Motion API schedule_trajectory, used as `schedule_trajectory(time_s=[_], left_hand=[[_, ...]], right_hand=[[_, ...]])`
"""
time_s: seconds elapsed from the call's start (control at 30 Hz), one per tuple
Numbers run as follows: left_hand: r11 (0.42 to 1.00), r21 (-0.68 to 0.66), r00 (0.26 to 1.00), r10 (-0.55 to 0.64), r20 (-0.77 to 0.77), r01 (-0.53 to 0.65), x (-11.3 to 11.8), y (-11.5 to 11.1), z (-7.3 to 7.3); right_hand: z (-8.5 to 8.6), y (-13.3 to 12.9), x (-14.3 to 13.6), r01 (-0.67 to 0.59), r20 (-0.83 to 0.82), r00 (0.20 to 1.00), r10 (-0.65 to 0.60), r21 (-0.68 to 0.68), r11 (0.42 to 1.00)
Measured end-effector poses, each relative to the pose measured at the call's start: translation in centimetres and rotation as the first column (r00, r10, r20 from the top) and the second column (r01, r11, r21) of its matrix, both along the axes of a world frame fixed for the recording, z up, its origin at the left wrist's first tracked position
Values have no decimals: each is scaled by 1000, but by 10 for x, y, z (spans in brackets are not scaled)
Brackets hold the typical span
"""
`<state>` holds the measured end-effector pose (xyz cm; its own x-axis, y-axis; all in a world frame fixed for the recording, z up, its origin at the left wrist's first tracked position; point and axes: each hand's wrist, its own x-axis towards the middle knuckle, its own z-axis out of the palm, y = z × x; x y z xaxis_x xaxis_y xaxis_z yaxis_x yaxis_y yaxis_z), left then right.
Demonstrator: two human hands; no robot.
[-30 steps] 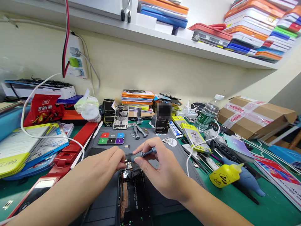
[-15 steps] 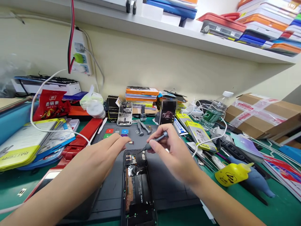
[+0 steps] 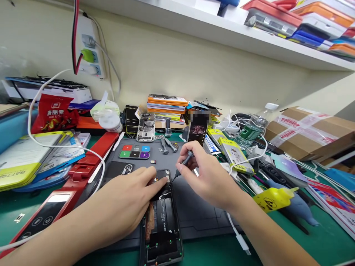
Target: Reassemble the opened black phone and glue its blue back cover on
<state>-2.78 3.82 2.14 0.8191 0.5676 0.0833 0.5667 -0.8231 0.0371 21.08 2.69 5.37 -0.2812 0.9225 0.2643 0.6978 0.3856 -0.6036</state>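
Where left grip [image 3: 130, 197] rests, opened phone [image 3: 163, 218] beneath

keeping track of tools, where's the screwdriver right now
In the head view, just right of centre, the screwdriver is held in the right grip, its tip pointing down near the upper right edge of the opened phone.

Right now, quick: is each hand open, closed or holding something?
Left hand: fingers over the opened phone; whether it grips cannot be told.
Right hand: closed, holding a screwdriver.
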Motion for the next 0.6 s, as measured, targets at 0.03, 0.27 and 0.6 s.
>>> schedule_trajectory(time_s=[0.03,0.27,0.6], left_hand=[[1000,-5,1000,1,1,-1,1,1,-3],[1000,-10,1000,-20,18,21,6,7,-10],[991,-36,982,-122,145,128,7,12,-11]], right_hand=[[0,0,-1,-6,4,1000,6,-3,1000],[-2,1,-3,-23,43,999,23,5,1000],[1,0,-4,-131,97,987,129,14,991]])
